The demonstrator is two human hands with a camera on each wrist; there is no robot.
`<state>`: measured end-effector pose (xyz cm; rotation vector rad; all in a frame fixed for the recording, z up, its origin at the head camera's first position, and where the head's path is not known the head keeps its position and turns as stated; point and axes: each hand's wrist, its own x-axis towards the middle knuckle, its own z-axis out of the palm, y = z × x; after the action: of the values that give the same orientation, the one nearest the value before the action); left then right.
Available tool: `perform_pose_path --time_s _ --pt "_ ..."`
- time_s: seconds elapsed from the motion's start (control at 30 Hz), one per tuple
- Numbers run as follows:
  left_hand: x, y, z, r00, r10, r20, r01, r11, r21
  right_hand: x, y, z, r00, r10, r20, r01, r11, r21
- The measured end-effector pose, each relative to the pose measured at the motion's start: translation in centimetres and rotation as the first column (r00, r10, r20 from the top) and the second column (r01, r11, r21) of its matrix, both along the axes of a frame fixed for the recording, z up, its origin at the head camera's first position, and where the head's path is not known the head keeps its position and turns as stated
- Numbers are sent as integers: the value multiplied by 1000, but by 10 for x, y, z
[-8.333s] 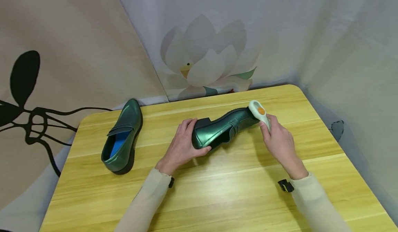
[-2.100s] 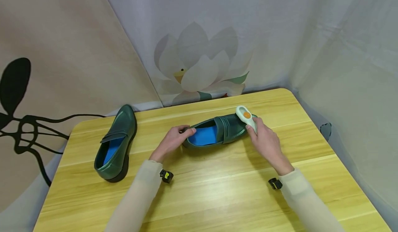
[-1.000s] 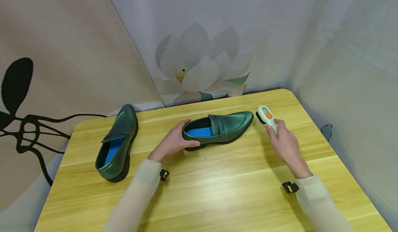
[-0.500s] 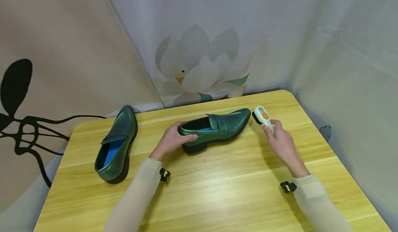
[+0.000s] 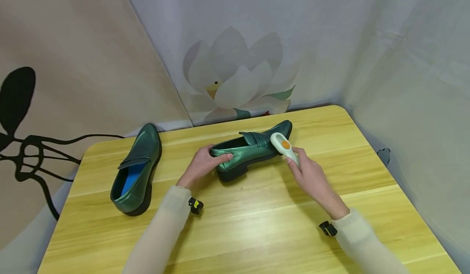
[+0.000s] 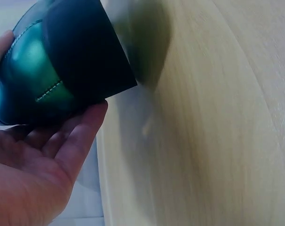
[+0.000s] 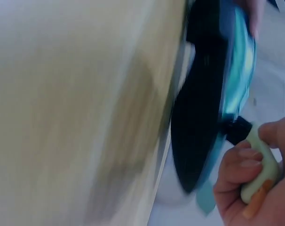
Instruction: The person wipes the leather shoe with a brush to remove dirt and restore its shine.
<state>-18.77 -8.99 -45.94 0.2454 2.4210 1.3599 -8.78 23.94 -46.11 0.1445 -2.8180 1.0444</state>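
A dark green loafer (image 5: 238, 154) is gripped at its heel by my left hand (image 5: 201, 165), thumb on the near side. It is raised off the table and tilted, its toe pointing to the back right. In the left wrist view, the fingers curl under the black heel block (image 6: 88, 47). My right hand (image 5: 312, 178) holds a pale shoe brush (image 5: 284, 145) with an orange button. The brush's dark bristles (image 7: 237, 131) touch the loafer's near side, ahead of the strap, in the right wrist view. The head view hides them.
A second green loafer (image 5: 137, 172) with a blue insole stands at the left of the wooden table (image 5: 242, 233), toe toward the back. A curtain (image 5: 315, 41) with a printed flower hangs behind the table's rear edge.
The right hand has brought the brush left from beyond the toe onto the loafer's near side. The left hand has turned the loafer, toe further back and the near side and sole edge more exposed.
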Motion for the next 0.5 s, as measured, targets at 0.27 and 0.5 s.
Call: perform_pose_path --time_s 0.27,0.5 --pt "5 1 3 1000 1 -2 -1 1000 -14 -4 -6 -3 999 -49 -21 49 999 14" --pt "7 2 4 1000 12 12 -12 999 -33 1 -27 0 1000 18 0 -17 997 -70"
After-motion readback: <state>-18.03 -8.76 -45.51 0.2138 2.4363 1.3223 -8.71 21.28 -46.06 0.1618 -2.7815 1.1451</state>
